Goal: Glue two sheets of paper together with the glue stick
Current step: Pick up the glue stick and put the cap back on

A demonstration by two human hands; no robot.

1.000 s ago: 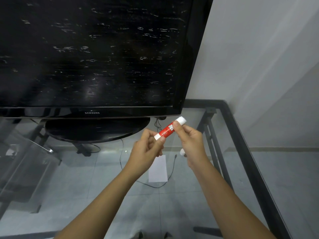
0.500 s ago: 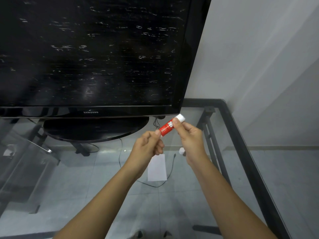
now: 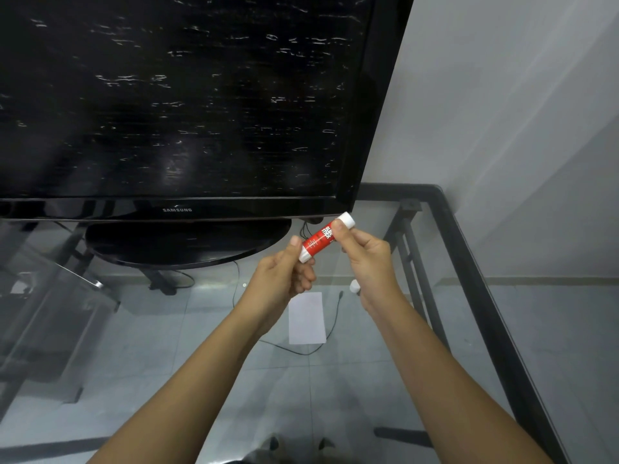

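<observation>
A white sheet of paper (image 3: 307,318) lies flat on the glass table (image 3: 469,262), untouched. Above it, the glue stick (image 3: 324,237) is pinched at its lower end by the left hand (image 3: 284,279), having been released half a second ago, and mid-barrel by the right hand (image 3: 366,259). A small white object (image 3: 354,287), possibly the cap, is partly hidden. Twisting up of glue appears underway before the television (image 3: 181,102).

A home living room: television (image 3: 181,105) on a glass table (image 3: 469,262), tiled floor (image 3: 552,329).

Single head-worn view, forward and down, close above glass table (image 3: 475,269).
</observation>
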